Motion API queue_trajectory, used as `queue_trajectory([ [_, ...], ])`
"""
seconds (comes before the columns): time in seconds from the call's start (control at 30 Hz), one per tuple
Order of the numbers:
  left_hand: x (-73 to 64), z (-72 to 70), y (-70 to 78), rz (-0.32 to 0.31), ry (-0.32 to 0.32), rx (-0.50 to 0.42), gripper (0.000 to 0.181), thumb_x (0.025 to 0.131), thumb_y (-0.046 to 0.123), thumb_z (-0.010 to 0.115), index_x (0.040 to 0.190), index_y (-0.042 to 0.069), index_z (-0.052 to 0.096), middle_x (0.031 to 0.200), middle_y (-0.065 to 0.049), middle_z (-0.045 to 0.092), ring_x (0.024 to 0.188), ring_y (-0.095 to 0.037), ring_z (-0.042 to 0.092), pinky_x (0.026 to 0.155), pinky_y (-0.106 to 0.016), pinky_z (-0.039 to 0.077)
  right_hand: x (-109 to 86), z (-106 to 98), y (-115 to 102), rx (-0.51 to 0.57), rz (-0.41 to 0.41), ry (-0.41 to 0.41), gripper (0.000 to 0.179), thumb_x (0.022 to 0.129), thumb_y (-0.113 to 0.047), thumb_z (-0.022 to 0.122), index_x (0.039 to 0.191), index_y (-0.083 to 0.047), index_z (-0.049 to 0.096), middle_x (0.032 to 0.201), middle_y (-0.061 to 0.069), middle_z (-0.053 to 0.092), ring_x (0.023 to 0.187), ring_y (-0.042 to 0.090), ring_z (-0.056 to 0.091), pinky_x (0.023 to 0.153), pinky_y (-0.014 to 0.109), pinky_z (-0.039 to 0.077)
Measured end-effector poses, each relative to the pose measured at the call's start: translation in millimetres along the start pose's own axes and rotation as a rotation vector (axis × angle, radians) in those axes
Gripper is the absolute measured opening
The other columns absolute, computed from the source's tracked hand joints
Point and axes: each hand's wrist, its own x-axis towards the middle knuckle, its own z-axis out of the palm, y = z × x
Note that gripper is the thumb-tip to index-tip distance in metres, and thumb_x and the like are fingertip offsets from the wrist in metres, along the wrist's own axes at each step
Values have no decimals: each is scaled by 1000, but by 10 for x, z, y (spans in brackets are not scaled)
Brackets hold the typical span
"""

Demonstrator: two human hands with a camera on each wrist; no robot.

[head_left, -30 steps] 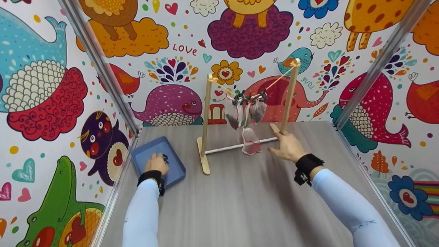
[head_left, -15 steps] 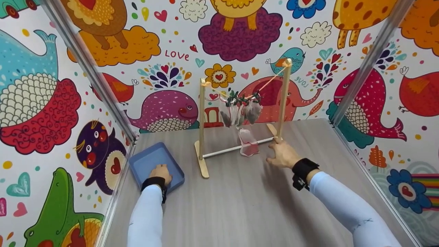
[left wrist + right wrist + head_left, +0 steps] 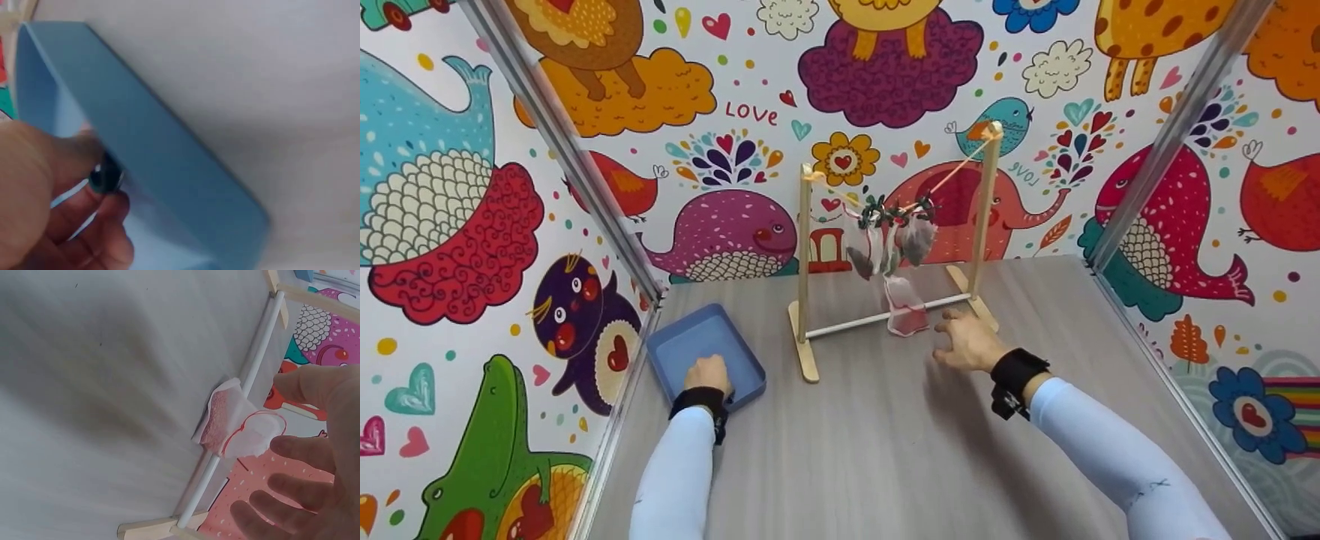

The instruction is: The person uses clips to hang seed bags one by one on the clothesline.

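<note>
My left hand (image 3: pixel 709 373) is over the near part of the blue tray (image 3: pixel 750 388). In the left wrist view, its thumb and fingers pinch a small, shiny dark green piece (image 3: pixel 107 173) beside the tray wall; blur hides its exact kind. My right hand (image 3: pixel 971 342) has its fingers spread, holding nothing, by a drawstring tea bag (image 3: pixel 907 307). That bag, with reddish filling, lies over the white rod (image 3: pixel 260 363) at the foot of a wooden stand (image 3: pixel 804 262). Several dark-filled tea bags (image 3: pixel 916 241) hang from the stand's string by dark green clips (image 3: pixel 873 211).
The stand's right post (image 3: pixel 984 217) rises behind my right hand, its flat foot (image 3: pixel 982 311) on the grey table (image 3: pixel 840 450). Patterned panels in metal frames (image 3: pixel 1170 150) enclose the sides and back.
My right hand has left the foot of the right post and come nearer, toward the tea bag on the rod. My left hand has drawn back in the tray, picking up the dark green piece.
</note>
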Motion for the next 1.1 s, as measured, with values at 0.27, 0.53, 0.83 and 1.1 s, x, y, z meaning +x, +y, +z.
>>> queue_trajectory([
  [0.27, 15, -305, 868, 148, 208, -226, 12, 98, 10, 75, 98, 0, 82, 98, -23, 84, 92, -45, 81, 85, -59, 66, -27, -44, -181, 107, -54, 69, 34, 95, -24, 84, 118, 1, 85, 106, 20, 87, 95, 36, 84, 84, 55, 68],
  [0.53, 25, -99, 2002, 204, 16, -851, 19, 100, 10, 79, 111, -4, 79, 98, -21, 84, 71, -20, 80, 68, -34, 68, 105, -75, -485, 208, -158, 94, 56, 98, -36, 86, 139, -1, 74, 115, 14, 86, 92, 32, 84, 82, 48, 70],
  [0.83, -8, 79, 2785, 185, -173, -1137, 18, 104, 5, 77, 117, -8, 75, 106, -27, 84, 65, -9, 75, 65, -27, 68, 176, -75, -358, 169, -154, 206, 39, 97, -25, 86, 129, -3, 81, 105, 11, 88, 90, 25, 85, 76, 46, 69],
  [1.1, 602, 674, 2754, 278, -134, -841, 28, 110, 26, 69, 109, 1, 81, 98, -12, 83, 71, -16, 77, 67, -27, 65, 143, -76, -127, 67, -230, 216, 14, 92, -8, 84, 80, -6, 76, 67, 0, 70, 59, 8, 59, 57, 26, 48],
])
